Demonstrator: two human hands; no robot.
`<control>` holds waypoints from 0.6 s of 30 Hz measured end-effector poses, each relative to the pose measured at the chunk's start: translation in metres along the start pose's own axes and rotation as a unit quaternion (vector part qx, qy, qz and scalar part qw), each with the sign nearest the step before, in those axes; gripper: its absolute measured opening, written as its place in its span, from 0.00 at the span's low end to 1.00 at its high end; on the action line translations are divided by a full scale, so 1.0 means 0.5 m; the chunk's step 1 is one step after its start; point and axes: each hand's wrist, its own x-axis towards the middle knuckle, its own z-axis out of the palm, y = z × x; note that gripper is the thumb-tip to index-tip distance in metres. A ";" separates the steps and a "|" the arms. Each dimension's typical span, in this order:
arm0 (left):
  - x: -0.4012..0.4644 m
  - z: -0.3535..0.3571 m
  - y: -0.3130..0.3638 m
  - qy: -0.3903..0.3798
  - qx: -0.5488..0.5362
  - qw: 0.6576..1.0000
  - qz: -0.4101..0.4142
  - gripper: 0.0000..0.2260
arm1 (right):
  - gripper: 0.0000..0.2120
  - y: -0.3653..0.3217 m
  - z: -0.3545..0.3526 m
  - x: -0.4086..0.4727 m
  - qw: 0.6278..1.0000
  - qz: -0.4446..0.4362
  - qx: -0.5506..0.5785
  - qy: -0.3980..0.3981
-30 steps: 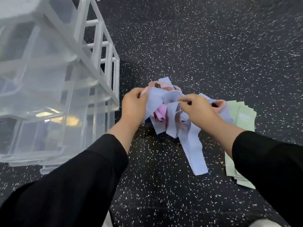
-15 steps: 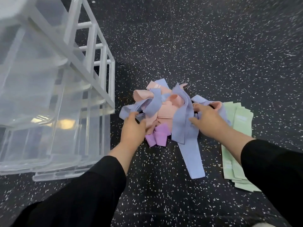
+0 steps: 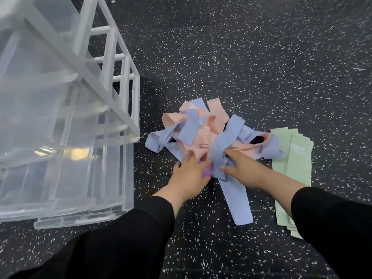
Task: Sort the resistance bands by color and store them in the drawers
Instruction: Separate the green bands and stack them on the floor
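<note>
A tangled pile of blue bands and pink bands lies on the dark speckled floor. One long blue band trails out of it toward me. My left hand lies with straight fingers on the pile's near edge. It covers most of a purple band, and its fingertips are tucked under the pink bands. My right hand holds a blue band between thumb and fingers at the middle of the pile. A flat stack of green bands lies to the right, apart from the pile.
A clear plastic drawer unit in a white frame stands on the left, its drawers pulled out toward me. Bare speckled floor stretches beyond the pile. My black sleeves fill the bottom of the view.
Both hands have dropped from lifting the blue bands to the pile's near edge. The left hand has moved right onto the purple band, and the right has shifted left to the centre.
</note>
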 end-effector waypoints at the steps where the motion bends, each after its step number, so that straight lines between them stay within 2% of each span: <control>1: 0.009 0.000 0.003 0.006 0.012 1.000 0.013 0.28 | 0.09 -0.005 0.002 0.001 1.000 -0.005 0.005 0.001; 5: 0.041 -0.003 0.007 0.016 0.036 0.999 0.008 0.31 | 0.14 -0.017 0.008 -0.003 1.000 -0.011 0.016 0.015; 9: 0.055 -0.011 0.002 0.013 0.086 0.996 -0.004 0.28 | 0.20 -0.014 0.010 -0.009 0.999 -0.024 0.039 0.017; 12: 0.048 -0.017 0.000 0.030 0.057 0.998 -0.016 0.29 | 0.19 -0.019 0.016 -0.010 0.997 -0.040 0.059 0.033; 15: 0.033 -0.012 -0.010 0.070 -0.087 0.993 -0.046 0.32 | 0.17 -0.038 0.025 -0.008 0.995 -0.058 0.060 0.048; 18: 0.009 -0.026 -0.018 0.129 -0.304 0.940 -0.089 0.33 | 0.10 -0.064 0.031 -0.001 0.993 -0.073 0.072 0.063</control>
